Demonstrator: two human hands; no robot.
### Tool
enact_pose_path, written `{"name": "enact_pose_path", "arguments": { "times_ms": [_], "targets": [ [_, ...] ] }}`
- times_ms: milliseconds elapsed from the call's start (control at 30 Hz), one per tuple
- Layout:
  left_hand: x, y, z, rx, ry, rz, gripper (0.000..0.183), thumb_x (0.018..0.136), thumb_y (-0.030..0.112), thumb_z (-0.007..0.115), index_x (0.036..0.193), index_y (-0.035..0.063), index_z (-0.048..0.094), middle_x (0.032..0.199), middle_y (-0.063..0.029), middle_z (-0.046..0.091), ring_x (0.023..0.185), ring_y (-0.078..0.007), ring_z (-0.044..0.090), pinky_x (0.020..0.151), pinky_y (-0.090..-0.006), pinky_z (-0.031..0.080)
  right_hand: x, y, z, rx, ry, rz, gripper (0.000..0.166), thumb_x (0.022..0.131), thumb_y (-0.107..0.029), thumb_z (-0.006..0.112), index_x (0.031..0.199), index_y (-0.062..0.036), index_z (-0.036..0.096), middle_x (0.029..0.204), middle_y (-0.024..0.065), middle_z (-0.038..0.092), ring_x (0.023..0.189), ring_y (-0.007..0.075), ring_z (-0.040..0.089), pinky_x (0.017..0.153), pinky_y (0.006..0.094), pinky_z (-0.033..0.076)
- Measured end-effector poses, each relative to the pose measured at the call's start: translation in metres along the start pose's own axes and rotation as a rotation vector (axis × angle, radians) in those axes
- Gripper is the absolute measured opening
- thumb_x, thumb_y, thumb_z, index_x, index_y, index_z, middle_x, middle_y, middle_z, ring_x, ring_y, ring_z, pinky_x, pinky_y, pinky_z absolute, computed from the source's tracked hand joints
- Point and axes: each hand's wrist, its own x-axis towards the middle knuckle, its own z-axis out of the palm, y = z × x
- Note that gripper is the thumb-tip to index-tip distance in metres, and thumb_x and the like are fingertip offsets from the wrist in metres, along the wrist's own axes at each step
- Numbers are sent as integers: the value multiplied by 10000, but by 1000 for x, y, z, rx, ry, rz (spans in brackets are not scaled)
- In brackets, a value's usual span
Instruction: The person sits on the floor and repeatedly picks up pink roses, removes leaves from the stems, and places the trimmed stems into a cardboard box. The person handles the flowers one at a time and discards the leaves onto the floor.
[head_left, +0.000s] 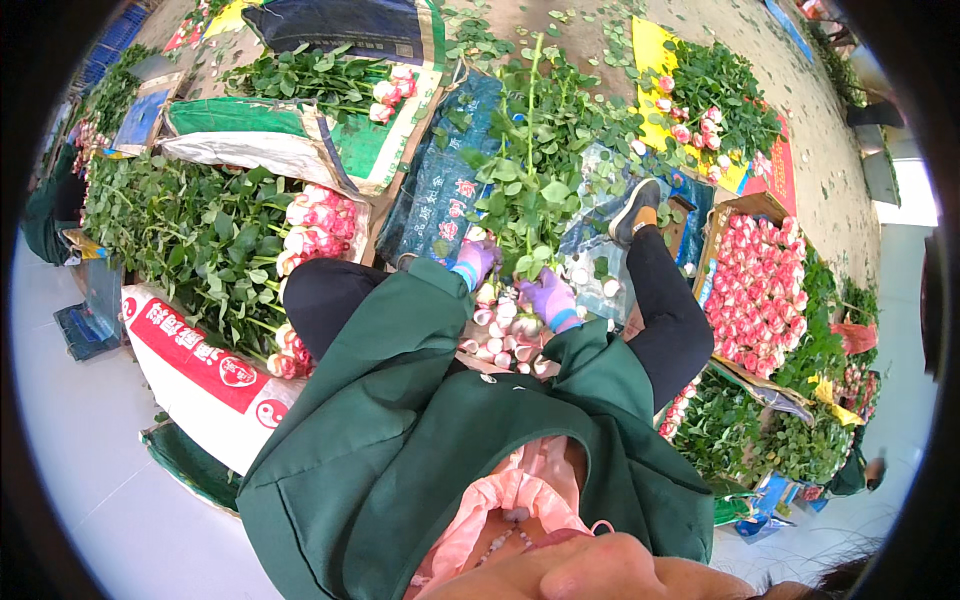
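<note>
My left hand (480, 259), in a purple glove with a blue cuff band, is curled beside a rose head (487, 293); its grip is partly hidden. My right hand (553, 298), gloved alike, has its fingers closed at the near end of a long rose stem (534, 112). That stem points away from me, and leaves cover its lower part. Under it lies a heap of leafy rose stems (551, 97). Loose pale petals (499, 341) and a whitish rose head (527, 325) lie between my forearms, close to my lap.
Leafy roses with pink-and-white heads (321, 225) lie in a sack-lined holder at left. A bundle of packed rose heads (757, 292) stands at right. More roses (709, 127) rest on yellow sheeting (651, 52). A dark blue printed sack (442, 180) lies ahead. Fallen leaves litter the floor.
</note>
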Motion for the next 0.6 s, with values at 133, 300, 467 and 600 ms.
{"name": "enact_pose_path", "arguments": {
  "times_ms": [133, 300, 467, 600],
  "targets": [
    [-16, 38, 15, -357, 35, -154, 177, 888, 53, 548, 1036, -35, 589, 848, -107, 633, 678, -213, 642, 543, -299, 506, 27, 48, 8, 124, 269, -7, 358, 762, -300, 673, 982, -31, 590, 789, 110, 640, 727, 218, 617, 661, 335, 470],
    [-35, 58, 14, -361, 153, -89, 247, 876, 65, 598, 1077, -77, 576, 860, -101, 647, 684, -170, 635, 583, -276, 511, 15, 22, -7, -24, 386, 34, 412, 796, -298, 631, 1091, -25, 543, 957, 168, 649, 904, 372, 611, 791, 428, 468],
    [-63, 116, 29, -540, 3, -88, 254, 872, 72, 611, 1085, -62, 575, 888, -94, 644, 695, -176, 639, 621, -300, 529, 34, 72, -3, 146, 568, -31, 337, 760, -247, 676, 967, -10, 553, 727, 124, 604, 548, 191, 589, 544, 353, 478],
    [-70, 151, 17, -518, -223, 88, 105, 892, 101, 556, 950, 16, 580, 831, -77, 640, 697, -175, 638, 610, -290, 519, -29, -17, -67, 851, 158, -135, 274, 812, -230, 682, 964, -41, 556, 634, 6, 560, 460, 72, 496, 411, 213, 377]
  ]
}}
